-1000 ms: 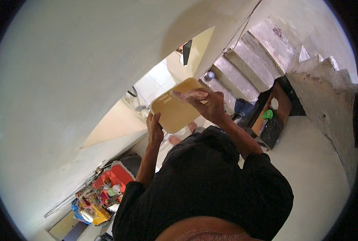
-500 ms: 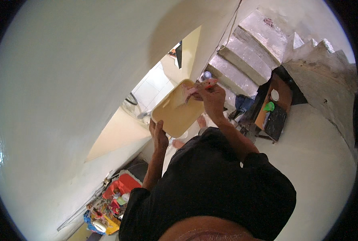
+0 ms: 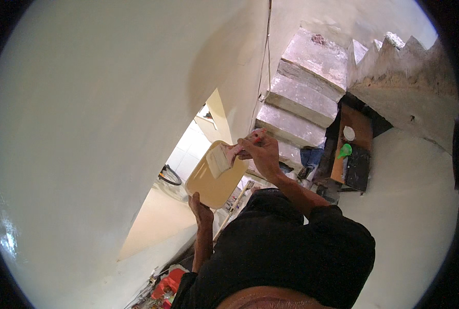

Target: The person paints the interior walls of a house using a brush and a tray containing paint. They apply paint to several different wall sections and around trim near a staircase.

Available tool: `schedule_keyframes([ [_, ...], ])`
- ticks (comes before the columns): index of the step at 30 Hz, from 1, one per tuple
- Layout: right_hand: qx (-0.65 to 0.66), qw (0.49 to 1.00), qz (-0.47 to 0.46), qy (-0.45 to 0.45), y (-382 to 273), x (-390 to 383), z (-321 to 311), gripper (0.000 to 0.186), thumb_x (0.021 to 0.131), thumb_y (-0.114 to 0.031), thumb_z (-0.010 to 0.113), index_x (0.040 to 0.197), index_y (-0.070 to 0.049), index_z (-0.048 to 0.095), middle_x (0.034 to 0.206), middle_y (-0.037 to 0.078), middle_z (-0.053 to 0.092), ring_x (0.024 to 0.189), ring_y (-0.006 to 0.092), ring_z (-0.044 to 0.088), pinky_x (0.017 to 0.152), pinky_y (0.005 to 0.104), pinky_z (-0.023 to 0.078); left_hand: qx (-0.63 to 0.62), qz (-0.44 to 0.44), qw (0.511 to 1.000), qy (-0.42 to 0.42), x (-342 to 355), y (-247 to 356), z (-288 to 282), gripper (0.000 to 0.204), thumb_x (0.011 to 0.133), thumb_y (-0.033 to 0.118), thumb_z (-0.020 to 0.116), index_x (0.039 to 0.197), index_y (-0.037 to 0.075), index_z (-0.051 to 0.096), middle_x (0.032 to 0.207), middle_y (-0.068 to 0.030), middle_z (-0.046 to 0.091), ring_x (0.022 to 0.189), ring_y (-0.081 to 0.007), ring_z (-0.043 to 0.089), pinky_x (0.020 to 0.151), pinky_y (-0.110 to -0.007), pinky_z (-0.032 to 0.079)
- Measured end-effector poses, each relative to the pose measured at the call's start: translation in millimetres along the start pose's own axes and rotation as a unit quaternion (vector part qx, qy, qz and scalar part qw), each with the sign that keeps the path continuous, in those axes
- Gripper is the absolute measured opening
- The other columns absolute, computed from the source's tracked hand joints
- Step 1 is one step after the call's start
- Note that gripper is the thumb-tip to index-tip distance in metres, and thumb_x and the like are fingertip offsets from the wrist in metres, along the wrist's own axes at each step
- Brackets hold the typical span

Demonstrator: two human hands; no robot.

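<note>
Near the middle of the frame, a cream tray (image 3: 209,189) is held at one corner by the left hand (image 3: 201,210); its thumb is seen at the rim, but the fingers beneath are hidden. Above and to the right, a wide brush (image 3: 233,152) is pinched by its handle in the closed grip of the right hand (image 3: 264,154). The bristles are held over the tray's upper part; whether it is touched cannot be told. Since the tray is supported at one corner only, it could be tipped by a firm press of the brush, and drips could be shed past the rim. Whether paint is contained in it cannot be made out. At lower left, small items are heaped about a red basin (image 3: 173,280). Farther off, at right, a green object (image 3: 345,151) is seen by a wooden cabinet (image 3: 362,126).
</note>
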State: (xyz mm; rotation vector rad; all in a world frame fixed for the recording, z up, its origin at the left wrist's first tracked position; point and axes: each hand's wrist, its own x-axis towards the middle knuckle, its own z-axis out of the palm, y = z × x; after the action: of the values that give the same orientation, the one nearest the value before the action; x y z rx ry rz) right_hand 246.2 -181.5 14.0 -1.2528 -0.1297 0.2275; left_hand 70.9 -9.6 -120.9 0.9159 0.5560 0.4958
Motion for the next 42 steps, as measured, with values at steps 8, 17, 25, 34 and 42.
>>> schedule_keyframes([
  [8, 0.001, 1.000, -0.001, 0.022, 1.4, 28.4, 0.4, 0.012, 0.086, -0.008, 0.069, 0.079, -0.001, 0.061, 0.079, 0.007, 0.065, 0.066, 0.0135, 0.066, 0.058, 0.0254, 0.058, 0.044, 0.039, 0.998, -0.032, 18.1, 4.9, 30.9, 0.062, 0.088, 0.044, 0.054, 0.129, -0.001, 0.047, 0.122, -0.0142, 0.056, 0.114, -0.0263, 0.055, 0.096, -0.040, 0.045],
  [17, -0.128, 0.975, -0.080, -0.160, -45.5, 28.4, -31.8, 0.004, 0.084, -0.003, 0.068, 0.086, 0.001, 0.068, 0.085, 0.008, 0.069, 0.073, 0.0142, 0.067, 0.066, 0.0264, 0.057, 0.075, 0.006, 0.997, -0.026, 34.4, 12.5, 42.6, 0.055, 0.092, 0.041, 0.047, 0.129, -0.001, 0.047, 0.122, -0.0135, 0.057, 0.112, -0.0240, 0.057, 0.096, -0.039, 0.045],
  [25, -0.200, 0.954, -0.093, -0.204, -31.5, 9.3, -1.5, 0.009, 0.082, 0.000, 0.070, 0.085, 0.005, 0.063, 0.077, 0.007, 0.069, 0.072, 0.0107, 0.065, 0.066, 0.0267, 0.054, 0.019, -0.005, 0.998, -0.057, 35.8, 20.0, 55.6, 0.056, 0.090, 0.038, 0.050, 0.130, -0.001, 0.047, 0.126, -0.0160, 0.056, 0.115, -0.0271, 0.055, 0.099, -0.040, 0.043],
  [34, -0.328, 0.835, -0.276, -0.345, -44.3, 55.8, -3.9, 0.025, 0.080, -0.018, 0.074, 0.101, -0.007, 0.068, 0.086, 0.013, 0.071, 0.073, 0.0259, 0.070, 0.062, 0.0326, 0.054, 0.015, -0.037, 0.998, -0.048, 36.5, 32.3, 52.6, 0.059, 0.086, 0.041, 0.052, 0.122, -0.006, 0.049, 0.106, -0.0145, 0.062, 0.094, -0.0223, 0.062, 0.080, -0.033, 0.051],
  [42, -0.423, 0.784, -0.342, -0.299, -59.2, 39.4, -16.2, 0.030, 0.076, -0.014, 0.076, 0.105, -0.009, 0.069, 0.089, 0.011, 0.071, 0.073, 0.0236, 0.071, 0.064, 0.0316, 0.055, 0.015, -0.066, 0.996, -0.057, 34.3, 32.6, 54.0, 0.057, 0.088, 0.042, 0.049, 0.121, -0.005, 0.051, 0.101, -0.0134, 0.062, 0.086, -0.0197, 0.063, 0.072, -0.032, 0.052],
])
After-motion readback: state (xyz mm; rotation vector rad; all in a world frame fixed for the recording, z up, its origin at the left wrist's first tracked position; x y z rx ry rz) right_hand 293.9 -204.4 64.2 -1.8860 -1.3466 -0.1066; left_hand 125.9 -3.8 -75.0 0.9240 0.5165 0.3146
